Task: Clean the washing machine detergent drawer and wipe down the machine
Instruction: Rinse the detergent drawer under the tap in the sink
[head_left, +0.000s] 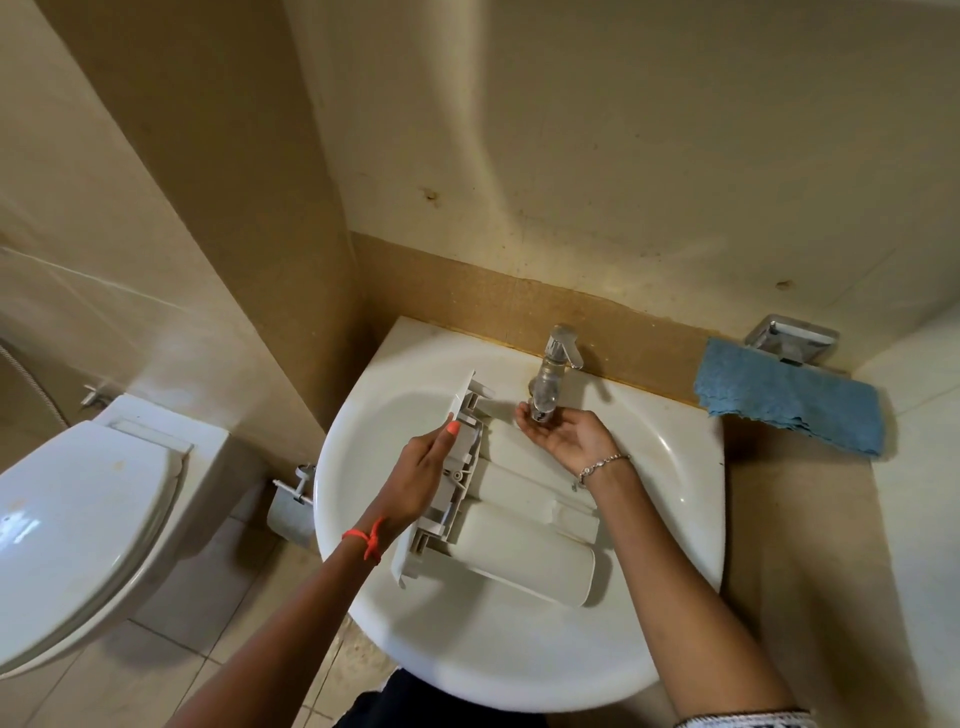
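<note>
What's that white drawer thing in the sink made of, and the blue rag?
The drawer looks like hard, smooth plastic: molded ribs and clips show along its front. The blue rag seems soft, fuzzy cloth, maybe microfiber: it drapes and folds, and its edge is ragged.

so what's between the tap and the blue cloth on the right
Nothing: in the head view only bare white sink rim and counter edge run from the tap to the blue cloth.

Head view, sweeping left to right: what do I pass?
Toilet → toilet paper holder → left hand gripping the detergent drawer → right hand cupped under the tap → blue cloth.
</note>
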